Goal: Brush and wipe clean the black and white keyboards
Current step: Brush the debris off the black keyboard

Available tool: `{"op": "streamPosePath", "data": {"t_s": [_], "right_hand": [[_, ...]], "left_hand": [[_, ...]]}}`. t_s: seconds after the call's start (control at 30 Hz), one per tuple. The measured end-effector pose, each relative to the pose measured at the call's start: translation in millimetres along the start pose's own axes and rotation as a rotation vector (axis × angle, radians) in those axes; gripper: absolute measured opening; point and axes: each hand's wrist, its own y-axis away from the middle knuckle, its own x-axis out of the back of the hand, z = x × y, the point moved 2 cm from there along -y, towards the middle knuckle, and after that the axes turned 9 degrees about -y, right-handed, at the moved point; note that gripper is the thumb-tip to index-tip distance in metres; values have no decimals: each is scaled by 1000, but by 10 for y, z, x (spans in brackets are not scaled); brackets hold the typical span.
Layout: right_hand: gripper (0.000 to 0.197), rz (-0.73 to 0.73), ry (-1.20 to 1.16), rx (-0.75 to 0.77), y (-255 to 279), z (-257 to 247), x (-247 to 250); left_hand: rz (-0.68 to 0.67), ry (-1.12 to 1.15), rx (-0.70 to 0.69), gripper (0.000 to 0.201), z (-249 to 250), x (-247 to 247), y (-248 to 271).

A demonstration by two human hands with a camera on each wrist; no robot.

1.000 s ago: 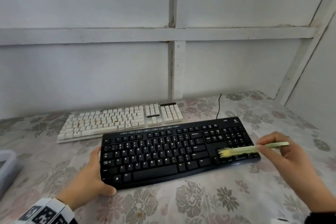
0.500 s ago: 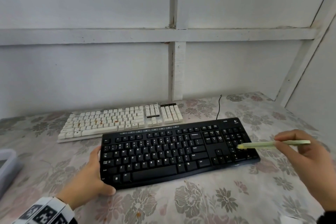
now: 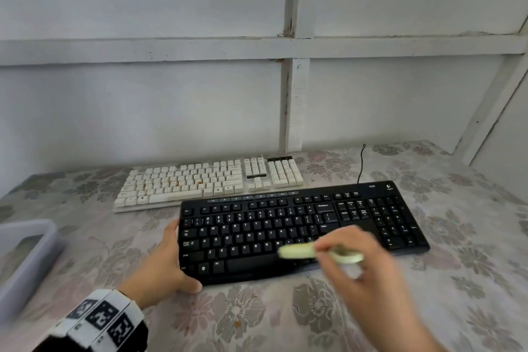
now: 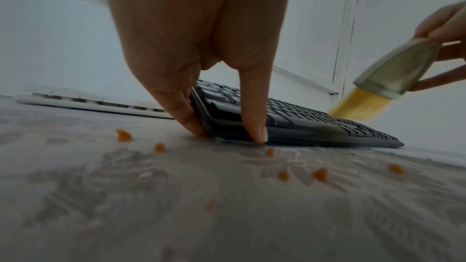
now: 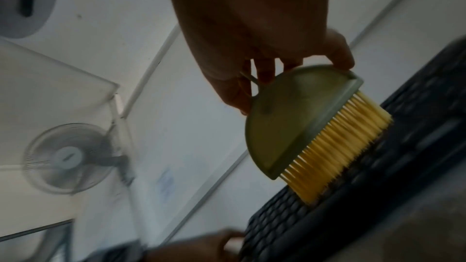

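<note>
right hand point(image 3: 368, 263) pinching brush point(image 5: 312, 127), bristles sweeping black keyboard point(image 3: 300, 228) mid-worktop | left hand point(image 3: 163, 268) clasping its left edge, bracing | likely light, rigid, prone to sliding | white keyboard point(image 3: 205, 180) lying behind

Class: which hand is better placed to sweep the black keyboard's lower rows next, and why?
Right. The right hand holds the brush, bristles on the black keyboard; the left hand steadies its left end.

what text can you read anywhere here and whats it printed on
"K200": black keyboard, top right corner.
"Enter", "Backspace", "Caps Lock", "Shift", "Alt", letters: its keycaps.
Logo beside "K200": too small to read.
White keyboard legends: too blurred.
Wristband: square marker patterns, no words.
</note>
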Motion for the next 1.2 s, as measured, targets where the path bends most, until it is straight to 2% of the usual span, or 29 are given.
{"op": "streamPosePath", "data": {"t_s": [0.13, 0.2, 0.33, 0.5, 0.7, 0.9, 1.1, 1.2], "right_hand": [[14, -101, 60, 160, 183, -102, -706], [14, -91, 90, 205, 270, -175, -903], [11, -37, 138, 203, 355, -191, -1060], [10, 6, 205, 214, 344, -111, -978], [12, 104, 244, 166, 293, 117, -595], [11, -40, 81, 240, 312, 38, -680], [11, 65, 69, 163, 211, 257, -276], [10, 11, 1, 170, 215, 185, -299]], "left_hand": [[17, -32, -33, 120, -9, 4, 3], [29, -46, -79, 119, -15, 4, 0], [34, -20, -109, 117, 0, 16, 15], [33, -61, -100, 120, 15, 16, 20], [-4, -29, -35, 120, -1, 14, 2], [-2, -42, -23, 120, 4, 15, -1], [-19, -29, -2, 121, 8, 14, 3], [-26, -22, 6, 121, 9, 13, 1]]}}
